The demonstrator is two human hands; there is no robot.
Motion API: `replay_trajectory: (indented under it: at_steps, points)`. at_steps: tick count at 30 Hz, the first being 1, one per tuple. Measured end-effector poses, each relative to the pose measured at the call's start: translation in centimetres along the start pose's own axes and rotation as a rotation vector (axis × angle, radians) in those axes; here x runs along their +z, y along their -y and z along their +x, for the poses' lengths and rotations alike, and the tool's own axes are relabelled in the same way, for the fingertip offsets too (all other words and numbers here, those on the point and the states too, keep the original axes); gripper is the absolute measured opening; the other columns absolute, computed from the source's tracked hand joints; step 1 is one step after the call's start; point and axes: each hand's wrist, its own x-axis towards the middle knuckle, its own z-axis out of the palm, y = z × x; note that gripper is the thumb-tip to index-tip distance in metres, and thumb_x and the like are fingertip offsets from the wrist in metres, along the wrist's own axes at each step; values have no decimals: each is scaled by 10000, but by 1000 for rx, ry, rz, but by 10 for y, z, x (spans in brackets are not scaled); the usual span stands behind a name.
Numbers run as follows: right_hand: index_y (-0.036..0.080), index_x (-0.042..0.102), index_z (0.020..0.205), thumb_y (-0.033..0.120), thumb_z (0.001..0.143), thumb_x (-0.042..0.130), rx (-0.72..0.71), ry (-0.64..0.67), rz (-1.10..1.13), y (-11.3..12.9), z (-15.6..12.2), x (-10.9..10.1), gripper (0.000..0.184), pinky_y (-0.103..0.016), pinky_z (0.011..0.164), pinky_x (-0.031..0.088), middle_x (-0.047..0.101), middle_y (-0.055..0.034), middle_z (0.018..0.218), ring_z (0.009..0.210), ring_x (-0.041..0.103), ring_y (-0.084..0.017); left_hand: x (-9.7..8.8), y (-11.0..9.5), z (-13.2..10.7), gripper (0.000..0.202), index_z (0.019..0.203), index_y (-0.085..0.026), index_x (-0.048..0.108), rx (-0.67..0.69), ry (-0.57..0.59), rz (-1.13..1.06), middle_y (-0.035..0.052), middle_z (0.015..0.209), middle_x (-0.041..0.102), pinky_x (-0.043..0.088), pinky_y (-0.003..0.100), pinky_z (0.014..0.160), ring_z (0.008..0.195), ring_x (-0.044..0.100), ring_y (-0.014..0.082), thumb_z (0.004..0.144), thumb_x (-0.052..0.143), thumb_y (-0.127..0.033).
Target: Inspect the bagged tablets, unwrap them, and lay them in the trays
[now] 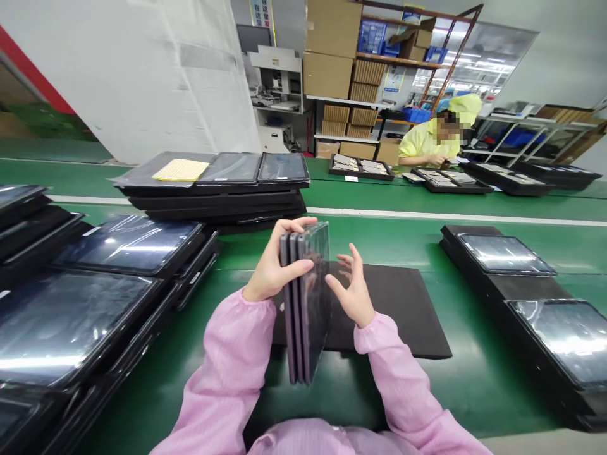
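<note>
My left hand [274, 265] grips a small stack of three grey tablets [306, 303], held upright on edge above a black foam mat [403, 309] on the green belt. Its fingers wrap over the top edge and left face. My right hand [351, 287] is open beside the stack's glossy right face, fingers spread, thumb close to the outer tablet. Both arms wear pink sleeves.
Black trays of glossy tablets [95, 272] are stacked at the left. More trays [218, 183], one with a yellow sheet, sit behind. Another tray row [521, 278] lies at the right. A person in yellow [436, 139] works at the far side, near shelves of cardboard boxes [332, 50].
</note>
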Motion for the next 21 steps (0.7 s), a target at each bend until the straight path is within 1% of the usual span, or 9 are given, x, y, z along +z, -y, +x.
replay_trajectory:
  at_steps: [2, 4, 6, 10, 12, 14, 17, 19, 21]
  points:
    - [223, 532, 1325, 540, 660, 831, 112, 47, -21, -25, 8, 7, 794, -445, 993, 507, 660, -107, 1191, 1161, 622, -262, -14, 6, -5, 510, 947, -224, 534, -1, -102, -119, 129, 1298, 663, 366, 572, 1137, 1283, 580, 357, 642, 864, -465]
    - [180, 675, 1054, 585, 716, 792, 190, 141, -26, -43, 15, 16, 541, -431, 881, 563, 725, -82, 966, 961, 701, -252, -24, 13, -11, 499, 895, -227, 550, -22, -217, -264, 111, 1320, 666, 362, 551, 1154, 1334, 547, 375, 594, 883, -444]
    - [159, 686, 852, 581, 822, 724, 251, 182, -45, -52, 19, 26, 424, -399, 790, 583, 723, -43, 809, 786, 712, -206, -32, 18, -19, 504, 919, -237, 575, -80, -341, -344, 101, 1376, 645, 373, 523, 1159, 1373, 517, 378, 580, 885, -445]
    - [145, 699, 854, 517, 892, 698, 277, 125, -116, -51, 17, 32, 373, -362, 762, 581, 744, -34, 816, 746, 710, -170, -43, 30, -54, 643, 1078, -222, 631, -399, -568, -249, 112, 1337, 675, 408, 471, 1141, 1362, 526, 370, 581, 858, -561]
    - [138, 730, 854, 561, 826, 734, 255, 75, -164, -47, 16, 29, 424, -362, 733, 583, 759, -69, 801, 752, 719, -207, -45, 39, -78, 701, 1034, -181, 663, -640, -474, -268, 135, 1181, 743, 462, 479, 1081, 1297, 573, 404, 499, 883, -577]
    - [132, 748, 825, 594, 776, 741, 222, 27, -221, -45, 16, 26, 465, -368, 699, 585, 762, -94, 759, 744, 722, -247, -43, 48, -99, 690, 1003, -160, 681, -792, -305, -298, 137, 1094, 769, 494, 473, 1036, 1207, 630, 403, 429, 930, -450]
    - [139, 748, 827, 548, 789, 698, 152, -38, -325, -42, 19, 24, 414, -414, 740, 594, 767, -110, 784, 793, 728, -289, -37, 59, -117, 623, 1001, -167, 676, -852, -303, -313, 111, 1062, 782, 523, 450, 974, 1068, 691, 342, 436, 910, -287]
    - [145, 743, 960, 456, 790, 689, 89, -100, -393, -34, 19, 27, 358, -495, 903, 562, 768, -136, 986, 992, 705, -328, -34, 64, -120, 594, 999, -167, 672, -861, -345, -338, 101, 1035, 787, 532, 439, 941, 1006, 704, 314, 451, 884, -256]
    - [182, 716, 1102, 335, 805, 670, -79, -157, -476, -15, 10, 37, 338, -555, 1063, 461, 699, -140, 1220, 1209, 612, -334, -33, 65, -120, 582, 993, -165, 676, -853, -341, -362, 94, 1030, 788, 534, 428, 933, 984, 706, 301, 452, 876, -240]
